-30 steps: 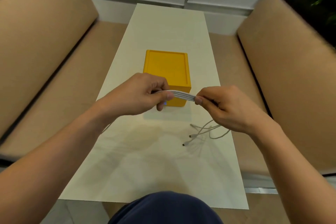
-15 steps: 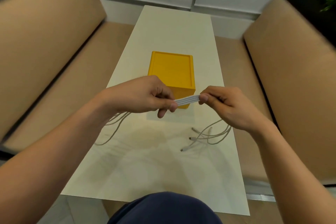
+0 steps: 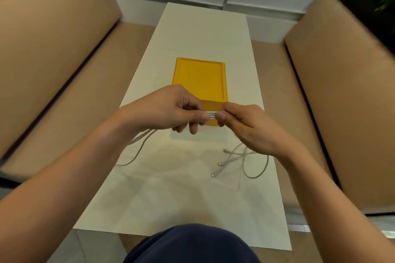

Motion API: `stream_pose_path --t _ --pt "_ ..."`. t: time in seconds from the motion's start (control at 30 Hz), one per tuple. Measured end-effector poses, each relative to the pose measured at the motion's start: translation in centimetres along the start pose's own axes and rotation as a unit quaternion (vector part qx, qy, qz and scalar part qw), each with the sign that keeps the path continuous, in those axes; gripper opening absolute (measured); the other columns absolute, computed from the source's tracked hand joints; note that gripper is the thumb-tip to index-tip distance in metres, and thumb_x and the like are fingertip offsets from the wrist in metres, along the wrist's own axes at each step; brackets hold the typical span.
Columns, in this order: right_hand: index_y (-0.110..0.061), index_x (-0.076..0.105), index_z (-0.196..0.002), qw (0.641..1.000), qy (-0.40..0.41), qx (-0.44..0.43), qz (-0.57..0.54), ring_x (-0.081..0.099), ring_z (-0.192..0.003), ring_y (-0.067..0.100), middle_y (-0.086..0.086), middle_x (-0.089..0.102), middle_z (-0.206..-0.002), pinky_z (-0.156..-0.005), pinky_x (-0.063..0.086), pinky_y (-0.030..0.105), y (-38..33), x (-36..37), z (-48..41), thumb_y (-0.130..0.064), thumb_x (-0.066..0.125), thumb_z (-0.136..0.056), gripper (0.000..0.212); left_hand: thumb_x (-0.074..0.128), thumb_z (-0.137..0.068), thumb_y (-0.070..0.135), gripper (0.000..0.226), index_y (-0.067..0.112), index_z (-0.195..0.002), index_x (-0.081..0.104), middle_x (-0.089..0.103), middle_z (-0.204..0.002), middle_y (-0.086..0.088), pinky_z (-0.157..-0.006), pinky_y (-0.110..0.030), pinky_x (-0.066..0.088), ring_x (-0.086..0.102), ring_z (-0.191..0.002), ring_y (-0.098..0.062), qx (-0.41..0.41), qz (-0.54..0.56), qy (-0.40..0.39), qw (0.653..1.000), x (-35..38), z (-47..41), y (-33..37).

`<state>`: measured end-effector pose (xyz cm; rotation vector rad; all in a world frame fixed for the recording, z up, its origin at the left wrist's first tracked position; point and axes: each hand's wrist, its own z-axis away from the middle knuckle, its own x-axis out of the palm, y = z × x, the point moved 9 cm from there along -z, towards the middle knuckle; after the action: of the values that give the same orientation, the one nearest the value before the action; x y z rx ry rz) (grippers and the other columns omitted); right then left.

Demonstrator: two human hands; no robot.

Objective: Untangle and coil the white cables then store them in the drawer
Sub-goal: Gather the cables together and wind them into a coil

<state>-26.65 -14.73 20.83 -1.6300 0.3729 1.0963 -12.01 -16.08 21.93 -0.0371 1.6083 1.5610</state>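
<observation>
Pinching white cables [image 3: 212, 115]: left hand [image 3: 168, 111] fingers [image 3: 204, 116], right hand [image 3: 250, 127] fingers, short span between.

A long, pale cream rectangular bench [image 3: 203, 32] is seen, with a square yellow plastic box [image 3: 199, 79] set near its middle. On the near half, thin white cables [image 3: 240, 154] are trailed, connector ends laid at the right.

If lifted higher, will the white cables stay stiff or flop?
Probably floppy: the white cables sag below the left hand and right hand into loops on the table. Likely light: a mere pinch holds them. Crossing strands suggest easy tangling.
</observation>
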Motion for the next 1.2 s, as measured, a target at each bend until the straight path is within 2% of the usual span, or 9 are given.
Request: stream_pose_path --t 0.2,0.33,0.4,0.5,0.67,0.77,0.9,1.0,1.2 --pt "-0.016 0.063 -0.085 0.997 0.069 -0.031 0.001 0.045 -0.054 0.012 -0.008 0.048 -0.056 -0.05 0.028 0.02 -0.4 -2.2 0.8 -0.03 0.052 -0.107 0.028 0.071 -0.092 0.048 0.04 0.014 -0.072 0.073 0.072 -0.06 -0.001 -0.053 -0.02 0.051 0.069 -0.051 -0.013 -0.018 -0.018 0.053 0.998 0.6 -0.3 -0.4" --pt "-0.022 0.064 -0.085 0.998 0.06 -0.017 -0.002 0.044 -0.051 0.012 -0.008 0.046 -0.054 -0.049 0.029 0.018 0.5 -3.0 1.1 -0.034 0.051 -0.106 0.027 0.063 -0.1 0.032 0.024 0.011 -0.097 0.075 0.077 -0.08 -0.005 -0.062 -0.027 0.053 0.068 -0.062 -0.017 -0.005 0.093 -0.045 0.995 1.8 0.4 -0.5" --pt "-0.02 0.064 -0.085 0.998 0.048 -0.032 -0.001 0.043 -0.051 0.011 -0.008 0.045 -0.054 -0.049 0.028 0.018 -0.4 -3.1 1.6 -0.033 0.053 -0.106 0.027 0.061 -0.103 0.027 0.02 0.013 -0.1 0.074 0.078 -0.084 -0.003 -0.062 -0.026 0.051 0.067 -0.062 -0.015 -0.009 0.068 -0.047 0.997 1.6 0.2 -1.2" --pt "-0.018 0.063 -0.083 0.997 0.036 -0.063 0.006 0.042 -0.051 0.011 -0.008 0.044 -0.055 -0.05 0.026 0.017 -1.3 -2.8 2.1 -0.029 0.056 -0.105 0.025 0.061 -0.103 0.029 0.021 0.018 -0.09 0.073 0.077 -0.079 0.004 -0.057 -0.022 0.047 0.061 -0.056 -0.008 0.014 -0.02 -0.037 0.999 1.4 0.2 -1.0" --pt "-0.023 0.062 -0.08 0.999 0.039 -0.031 -0.001 0.04 -0.051 0.011 -0.009 0.045 -0.055 -0.053 0.029 0.026 0.7 -1.6 1.4 -0.037 0.054 -0.105 0.029 0.062 -0.102 0.023 0.023 0.017 -0.084 0.074 0.07 -0.068 0.003 -0.051 -0.019 0.037 0.045 -0.051 -0.005 0.069 0.035 -0.074 0.994 1.5 1.3 0.5" --pt "-0.019 0.063 -0.079 0.998 0.03 -0.049 -0.013 0.04 -0.051 0.01 -0.012 0.045 -0.055 -0.053 0.027 0.019 -0.5 -2.2 1.8 -0.032 0.056 -0.105 0.029 0.061 -0.102 0.027 0.025 0.016 -0.084 0.075 0.07 -0.067 0.001 -0.051 -0.016 0.035 0.043 -0.049 -0.003 0.043 0.032 -0.042 0.998 0.9 0.8 -1.1" --pt "-0.018 0.065 -0.081 0.999 0.034 -0.013 -0.023 0.039 -0.051 0.01 -0.008 0.045 -0.055 -0.051 0.027 0.02 1.4 -1.7 1.2 -0.037 0.055 -0.104 0.032 0.06 -0.103 0.028 0.024 0.015 -0.087 0.073 0.072 -0.072 -0.001 -0.053 -0.018 0.041 0.049 -0.052 -0.005 0.019 0.019 -0.072 0.997 1.8 0.6 -1.3" --pt "-0.021 0.062 -0.08 0.998 0.06 0.008 0.003 0.041 -0.05 0.011 -0.009 0.047 -0.055 -0.05 0.027 0.019 2.5 -1.7 1.3 -0.039 0.052 -0.105 0.032 0.058 -0.105 0.02 0.016 0.009 -0.103 0.069 0.074 -0.083 -0.003 -0.065 -0.026 0.052 0.064 -0.067 -0.011 -0.019 0.061 -0.116 0.991 2.9 0.6 -2.3" --pt "-0.022 0.065 -0.087 0.998 0.06 0.014 0.023 0.044 -0.052 0.01 -0.014 0.051 -0.059 -0.049 0.03 0.018 1.5 -2.5 1.6 -0.037 0.052 -0.106 0.028 0.062 -0.102 0.016 0.015 0.008 -0.103 0.075 0.079 -0.09 -0.01 -0.07 -0.027 0.058 0.076 -0.079 -0.02 -0.055 0.127 -0.06 0.989 2.5 0.3 -4.1"
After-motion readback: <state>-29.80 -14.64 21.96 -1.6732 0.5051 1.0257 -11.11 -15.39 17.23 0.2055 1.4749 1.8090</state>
